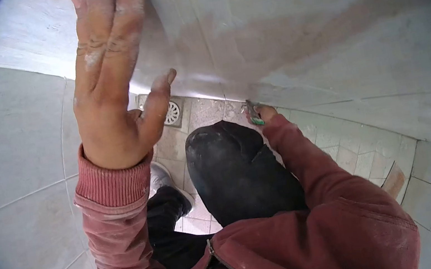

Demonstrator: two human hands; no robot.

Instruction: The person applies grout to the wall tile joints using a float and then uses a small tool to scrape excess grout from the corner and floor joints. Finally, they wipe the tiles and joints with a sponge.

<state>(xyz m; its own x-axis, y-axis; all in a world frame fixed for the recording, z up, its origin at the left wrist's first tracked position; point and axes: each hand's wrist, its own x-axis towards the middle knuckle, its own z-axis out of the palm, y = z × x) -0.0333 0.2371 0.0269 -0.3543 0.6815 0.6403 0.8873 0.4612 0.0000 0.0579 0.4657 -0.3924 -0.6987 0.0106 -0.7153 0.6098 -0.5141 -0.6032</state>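
My left hand (112, 89), dusted with white powder, is raised close to the camera. Its fingers stretch upward against or just in front of the grey tiled wall (278, 29), and the thumb stands apart. Low by the foot of that wall, my right hand (266, 112) is closed on a small tool with a green part (256, 119). The tool's tip points at the joint between wall and floor; its exact kind is too small to make out.
A round floor drain (172, 112) lies near the wall's foot, left of my bent knee (238, 170). Grey tiles (15, 132) with pale joints cover the left wall. A brown, flat piece (395, 180) lies at the right. My shoe (164, 182) rests on the tiled floor.
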